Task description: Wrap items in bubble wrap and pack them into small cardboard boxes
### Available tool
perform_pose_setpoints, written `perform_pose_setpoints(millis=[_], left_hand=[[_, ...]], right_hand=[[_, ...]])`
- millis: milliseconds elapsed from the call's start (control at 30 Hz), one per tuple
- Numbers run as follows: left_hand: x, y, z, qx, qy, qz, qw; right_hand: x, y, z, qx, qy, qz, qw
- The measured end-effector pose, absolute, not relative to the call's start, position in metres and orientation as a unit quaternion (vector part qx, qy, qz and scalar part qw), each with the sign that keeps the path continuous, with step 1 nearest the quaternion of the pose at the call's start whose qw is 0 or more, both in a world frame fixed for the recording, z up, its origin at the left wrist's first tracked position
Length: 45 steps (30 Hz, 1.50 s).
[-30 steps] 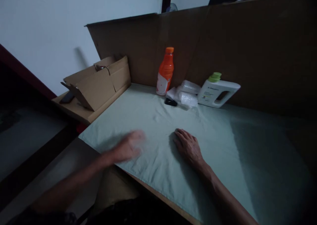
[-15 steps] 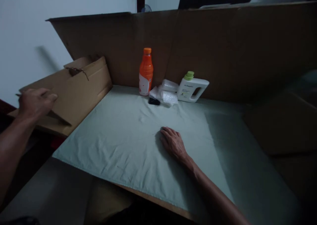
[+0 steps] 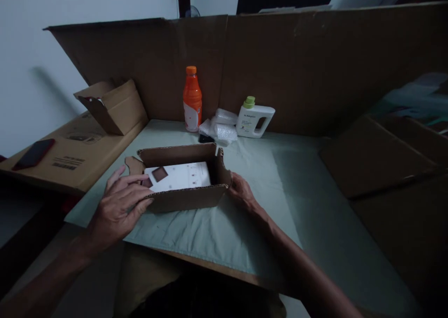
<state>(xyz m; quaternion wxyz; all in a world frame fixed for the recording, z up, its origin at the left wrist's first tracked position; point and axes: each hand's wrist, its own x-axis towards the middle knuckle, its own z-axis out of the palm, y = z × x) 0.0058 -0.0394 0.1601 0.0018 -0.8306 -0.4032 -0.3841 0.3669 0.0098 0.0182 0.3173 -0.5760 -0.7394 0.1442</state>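
Observation:
An open cardboard box [image 3: 185, 200] stands on the green cloth [image 3: 266, 206] in front of me. Inside it lies a white carton [image 3: 185, 176] with dark brown square pictures and small print. My left hand [image 3: 121, 203] grips the left end of the cardboard box, fingers over the rim by the white carton and thumb at the front wall. At the opposite end, my right hand [image 3: 241, 190] is closed around the lower right corner; its fingertips are partly hidden behind the cardboard.
Behind the box stand an orange bottle [image 3: 192, 101], bubble wrap [image 3: 224, 124], a small black object [image 3: 206, 139] and a white jug [image 3: 250, 121] with a green cap. Leftward, a flat carton [image 3: 75, 145] bears a phone [image 3: 34, 154] and a smaller box [image 3: 121, 108]. Cardboard walls the back.
The cardboard box has come from the left side onto the cloth with my left hand. My right hand has gone from lying on the cloth to holding the box's right end.

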Motion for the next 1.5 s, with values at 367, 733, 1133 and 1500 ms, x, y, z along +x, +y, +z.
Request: perform_pose_setpoints(millis=[367,733,1133,1500], left_hand=[[-0.017,-0.071,0.059,-0.617,-0.59,-0.493,-0.167],[0.016,-0.046,0.044,-0.551,-0.596,-0.473,-0.343],[0.034,-0.054,0.018,-0.504,-0.668,-0.452,-0.309],[0.035,-0.053,0.022,-0.504,-0.653,-0.458,-0.332]], right_hand=[[0.392,-0.02,0.006,-0.592,-0.69,0.188,0.372],[0.386,-0.025,0.017,-0.605,-0.667,0.202,0.385],[0.321,-0.058,0.213,-0.485,-0.84,0.015,0.244],[0.281,-0.038,0.216,-0.493,-0.869,-0.017,0.035]])
